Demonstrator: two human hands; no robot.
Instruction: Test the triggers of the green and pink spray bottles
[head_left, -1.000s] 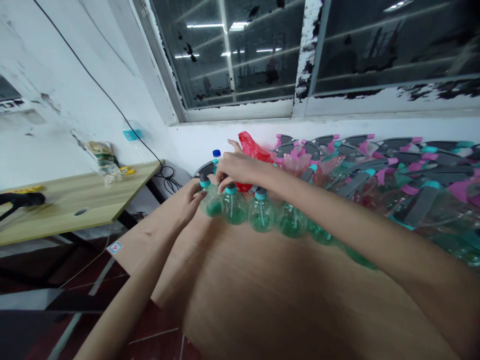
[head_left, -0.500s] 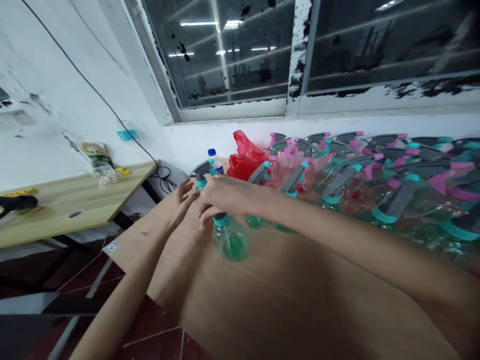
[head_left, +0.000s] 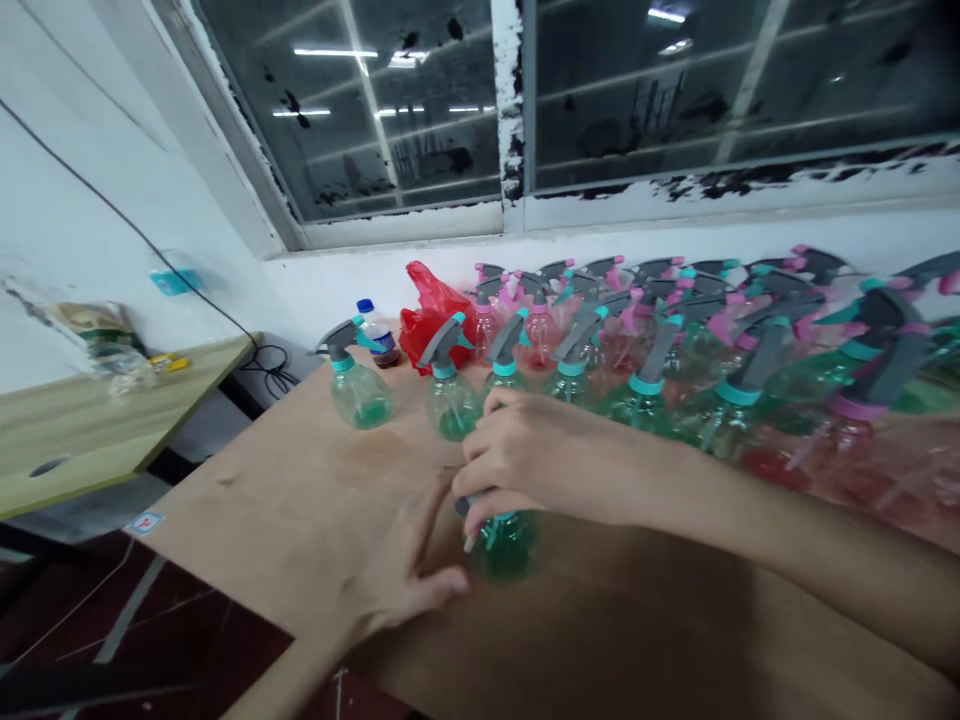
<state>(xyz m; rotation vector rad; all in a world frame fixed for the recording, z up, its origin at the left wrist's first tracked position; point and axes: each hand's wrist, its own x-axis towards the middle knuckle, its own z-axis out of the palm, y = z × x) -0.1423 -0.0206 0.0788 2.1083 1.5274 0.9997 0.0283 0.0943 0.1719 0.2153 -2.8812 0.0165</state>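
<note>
My right hand (head_left: pixel 517 455) is wrapped round the grey head of a green spray bottle (head_left: pixel 506 550), whose round clear body with green liquid shows below the fingers. Most of the sprayer is hidden by the hand. To the left, my left hand (head_left: pixel 405 565) is blurred but open, fingers apart, low over the table and short of the bottle. Farther back stands another green spray bottle (head_left: pixel 362 395) with a teal collar and grey head. A similar spray bottle (head_left: pixel 452 400) is to its right, upright, just beyond my right hand.
Several pink and green spray bottles (head_left: pixel 649 400) crowd the brown table (head_left: pixel 300 490) along the wall at right. A red plastic bag (head_left: pixel 435 310) and a blue-capped bottle (head_left: pixel 379 335) stand at the back. A wooden desk (head_left: pixel 97 430) lies to the left.
My view has swung right. My right hand has moved nearer with the held spray bottle. My left hand has come away from the back-left spray bottle, which now stands uncovered.
</note>
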